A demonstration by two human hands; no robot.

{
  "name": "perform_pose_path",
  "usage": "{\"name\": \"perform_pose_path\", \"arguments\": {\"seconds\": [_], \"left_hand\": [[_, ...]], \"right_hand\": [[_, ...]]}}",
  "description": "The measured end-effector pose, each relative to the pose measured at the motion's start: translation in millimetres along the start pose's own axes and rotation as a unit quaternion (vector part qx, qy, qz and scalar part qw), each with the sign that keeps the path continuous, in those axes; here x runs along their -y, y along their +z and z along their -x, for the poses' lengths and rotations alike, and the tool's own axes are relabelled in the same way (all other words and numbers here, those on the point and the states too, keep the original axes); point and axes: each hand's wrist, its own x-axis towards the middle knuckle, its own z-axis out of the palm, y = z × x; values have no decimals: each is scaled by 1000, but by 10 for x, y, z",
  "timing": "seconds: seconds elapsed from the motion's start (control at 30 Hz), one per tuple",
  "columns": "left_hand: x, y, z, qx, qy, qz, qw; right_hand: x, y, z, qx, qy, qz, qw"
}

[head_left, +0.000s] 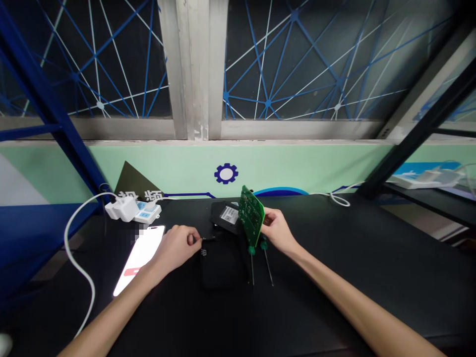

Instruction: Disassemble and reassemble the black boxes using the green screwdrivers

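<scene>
A green circuit board (251, 215) is tilted on edge above the table, with my right hand (277, 229) closed on its right side. My left hand (184, 244) is pinched at the upper left corner of a flat black case (223, 267); whether it grips the case or a small dark piece there is hard to see. Behind the case lies a black box-shaped unit (227, 216) with a white label, partly hidden by the board. Below the board are two screwdrivers, a left one (252, 267) and a right one (267, 265), with green handles partly covered.
A lit phone (139, 260) lies beside my left forearm. A white power strip (148, 212) with a plugged-in adapter (122, 208) and a white cable (70, 248) stands at the back left. Another white cable (339, 200) runs along the wall. Metal posts flank the black table (353, 267).
</scene>
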Motion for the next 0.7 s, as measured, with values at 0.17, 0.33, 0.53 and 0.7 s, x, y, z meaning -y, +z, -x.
{"name": "perform_pose_path", "arguments": {"seconds": [0.17, 0.33, 0.53, 0.7], "left_hand": [[-25, -27, 9, 3, -3, -10, 1000], [-15, -25, 6, 2, 5, -8, 1000], [20, -7, -2, 5, 12, 0, 1000], [32, -1, -11, 4, 20, 2, 1000]], "right_hand": [[65, 52, 29, 1, -11, 17, 1000], [113, 90, 46, 13, -28, 14, 999], [132, 109, 57, 20, -33, 28, 999], [103, 116, 64, 24, -35, 39, 998]]}}
